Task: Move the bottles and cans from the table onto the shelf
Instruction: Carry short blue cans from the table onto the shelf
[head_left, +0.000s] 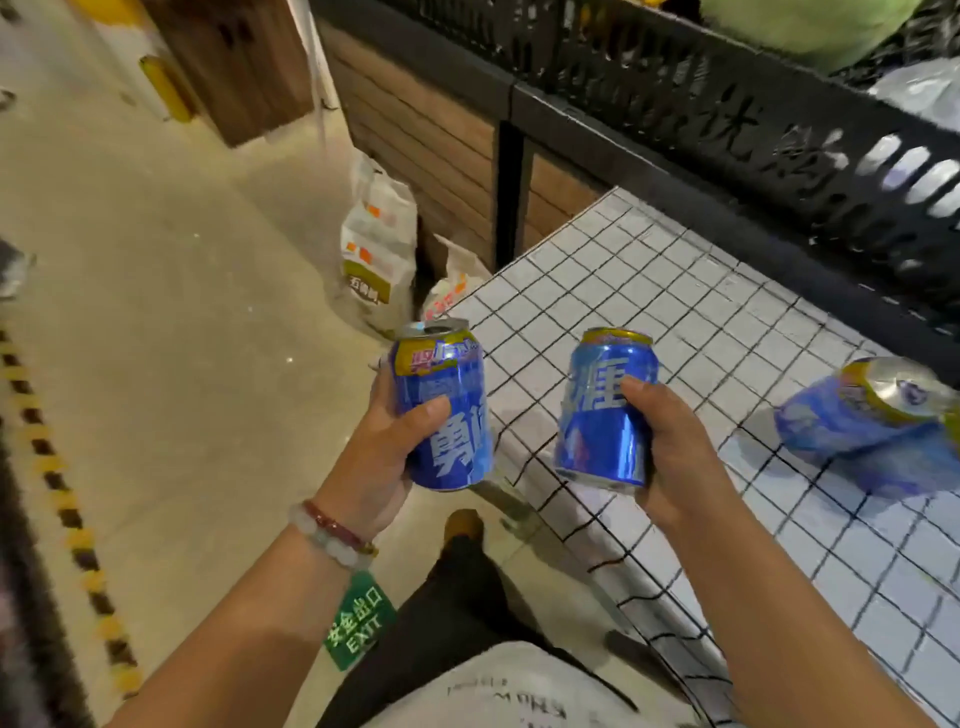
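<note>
I see can in left hand (441, 410): glossy blue printed metal, bare silver top. Can in right hand (605, 405): same shiny finish, gold rim band. Third can (872, 410), lying on table (701, 322): glossy, dented, bright metal end. Table: white gridded cover, smooth, matt. Behind table, black crate (727, 130): perforated plastic, dull sheen. Left of crate, wood slat panel (431, 135): matt. Floor (156, 286): smooth, pale.

Black slotted crate (727, 119) far right above wood-panelled stand (431, 140). Printed bags (379, 244) on floor beside stand. Green exit sticker (358, 621) near. Yellow-black striped tape (67, 514) left.
</note>
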